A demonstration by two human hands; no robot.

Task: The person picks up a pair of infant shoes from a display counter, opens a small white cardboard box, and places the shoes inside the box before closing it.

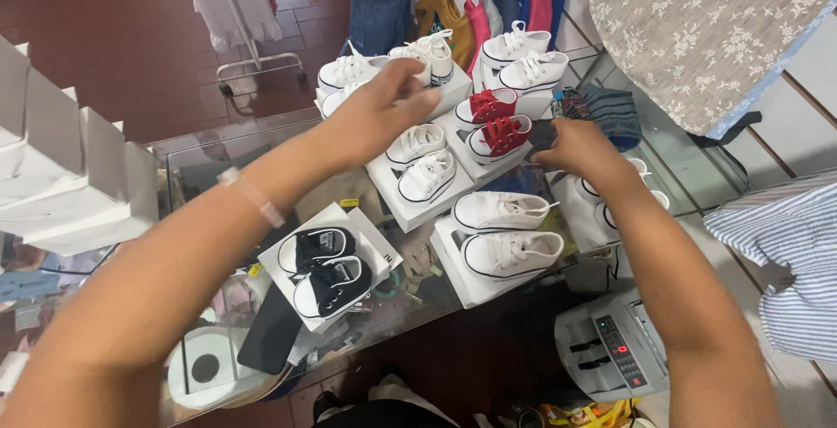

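Observation:
Pairs of small baby sneakers sit on white boxes on a glass counter point(209, 145). My left hand point(377, 107) reaches forward, its fingers pinched on a white sneaker point(429, 53) at the back. My right hand point(580, 151) rests low among the boxes beside the red pair point(493, 123), fingers curled; what it grips is hidden. A black pair point(324, 269) lies near my left forearm. White pairs sit in the middle point(420, 159) and at the front point(504, 234).
Stacked white boxes point(61, 175) stand at the left. A tape roll point(205, 367) and a dark phone point(272, 330) lie at the front. A grey counting machine point(615, 349) sits lower right. Clothes hang behind, a person point(379, 1) stands beyond, and folded fabric point(706, 36) lies right.

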